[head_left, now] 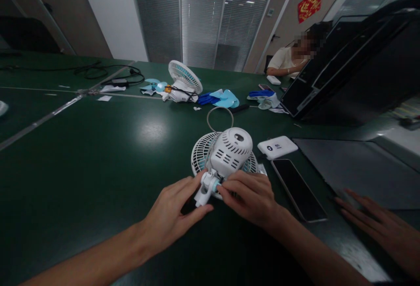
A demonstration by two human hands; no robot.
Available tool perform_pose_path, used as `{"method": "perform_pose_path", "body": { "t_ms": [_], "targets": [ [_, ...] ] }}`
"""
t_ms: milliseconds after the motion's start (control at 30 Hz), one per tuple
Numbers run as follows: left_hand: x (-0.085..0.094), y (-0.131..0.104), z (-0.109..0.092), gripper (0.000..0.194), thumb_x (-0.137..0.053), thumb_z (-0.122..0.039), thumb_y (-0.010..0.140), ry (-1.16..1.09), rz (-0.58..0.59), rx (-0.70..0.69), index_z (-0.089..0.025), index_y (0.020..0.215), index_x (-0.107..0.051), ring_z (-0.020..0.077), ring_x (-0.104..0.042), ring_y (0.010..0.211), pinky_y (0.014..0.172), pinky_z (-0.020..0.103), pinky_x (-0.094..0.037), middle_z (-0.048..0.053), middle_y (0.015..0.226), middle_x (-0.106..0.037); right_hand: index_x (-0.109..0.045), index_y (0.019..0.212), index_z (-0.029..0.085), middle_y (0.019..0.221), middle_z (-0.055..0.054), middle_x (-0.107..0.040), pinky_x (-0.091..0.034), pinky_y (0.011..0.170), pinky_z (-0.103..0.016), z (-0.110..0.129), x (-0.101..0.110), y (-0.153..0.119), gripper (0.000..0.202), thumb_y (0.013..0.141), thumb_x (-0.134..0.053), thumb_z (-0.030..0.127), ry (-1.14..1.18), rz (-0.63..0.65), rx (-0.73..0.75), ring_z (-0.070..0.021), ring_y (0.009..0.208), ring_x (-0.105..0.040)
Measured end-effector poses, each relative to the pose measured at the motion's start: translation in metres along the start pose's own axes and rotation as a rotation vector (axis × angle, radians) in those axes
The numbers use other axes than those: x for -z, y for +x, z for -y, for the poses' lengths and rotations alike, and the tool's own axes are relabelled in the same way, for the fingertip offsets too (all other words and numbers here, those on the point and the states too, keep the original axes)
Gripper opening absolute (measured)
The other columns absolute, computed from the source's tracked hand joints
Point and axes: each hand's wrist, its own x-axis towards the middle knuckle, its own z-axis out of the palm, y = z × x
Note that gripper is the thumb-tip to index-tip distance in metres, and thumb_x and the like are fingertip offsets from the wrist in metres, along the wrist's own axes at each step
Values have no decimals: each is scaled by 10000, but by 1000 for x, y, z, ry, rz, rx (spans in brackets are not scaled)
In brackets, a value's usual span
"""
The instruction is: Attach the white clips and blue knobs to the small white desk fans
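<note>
A small white fan [231, 152] lies face down on the dark green table [98, 167], its round grille [201, 150] under the slotted motor housing. My left hand [175, 205] grips the white bracket [204, 192] at the near end of the fan, thumb below and fingers above. My right hand [251, 194] pinches the light blue knob [215, 184] on the side of that bracket. The tips of some right fingers are hidden behind the bracket and housing.
A phone [298, 189] and a white power bank [277, 147] lie to the right. Another person's hand [377, 224] rests farther right by a grey panel [364, 167]. Behind are a second fan [185, 78], blue blades [226, 98], gloves [264, 98] and a seated person [284, 60].
</note>
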Motion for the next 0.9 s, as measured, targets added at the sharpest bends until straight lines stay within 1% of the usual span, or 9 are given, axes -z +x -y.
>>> {"method": "perform_pose_path", "body": {
  "t_ms": [100,167,300,367,433,600,700,800,900],
  "targets": [
    [0,0,0,631,-668,-346,946,-9,-1,0,-197,1505,-416,216,-680,927,882,384,-600,93,1145,-689,-617,837,185,740,34,-636,-437,582,-237,2,0,1,104,862,-701,130,-13,-21,-12,-75,624,-570],
    [0,0,1,631,-669,-348,945,-14,4,6,-201,1504,-416,215,-679,914,872,386,-602,90,1128,-691,-634,888,180,773,22,-652,-459,610,-243,1,4,2,95,851,-702,124,-17,-23,7,-87,659,-589],
    [-1,-1,2,636,-673,-349,943,-11,7,11,-208,1505,-410,217,-678,918,852,384,-605,91,1139,-686,-654,1112,168,925,-27,-686,-491,655,-262,-6,17,3,240,886,-604,104,-8,46,137,-122,798,-637],
    [-1,-1,2,639,-677,-338,942,-7,6,10,-213,1506,-406,217,-678,934,859,384,-603,94,1165,-678,-657,1132,179,967,-35,-686,-490,651,-271,-8,21,4,259,906,-561,96,-36,77,205,-131,829,-643],
    [-1,-1,2,637,-677,-331,943,-14,7,8,-213,1507,-404,214,-678,930,858,380,-603,90,1153,-677,-665,1100,189,965,-27,-687,-484,639,-271,-9,23,5,225,919,-568,98,-63,94,221,-127,814,-642],
    [0,-1,1,633,-666,-319,950,-35,0,22,-208,1513,-399,210,-677,918,848,365,-602,91,1147,-672,-672,1035,183,946,-8,-691,-474,612,-248,-10,20,4,128,909,-677,158,-67,91,177,-104,779,-641],
    [1,0,1,622,-660,-315,953,-32,-1,15,-205,1509,-405,219,-676,936,876,385,-597,100,1153,-676,-671,1015,179,929,-1,-691,-488,640,-238,-8,15,2,155,873,-732,172,-53,55,144,-98,783,-644],
    [0,0,1,613,-660,-322,952,-22,-5,-1,-197,1500,-417,227,-678,952,892,402,-594,109,1168,-678,-666,968,173,886,5,-683,-500,672,-220,-3,7,1,146,850,-747,146,-16,7,87,-84,754,-638],
    [0,1,1,611,-666,-329,947,-7,-13,-13,-185,1491,-430,231,-681,957,883,401,-596,110,1164,-685,-653,899,178,847,12,-675,-497,664,-217,1,2,1,99,854,-729,133,-20,-22,28,-77,718,-626]
  ]
}}
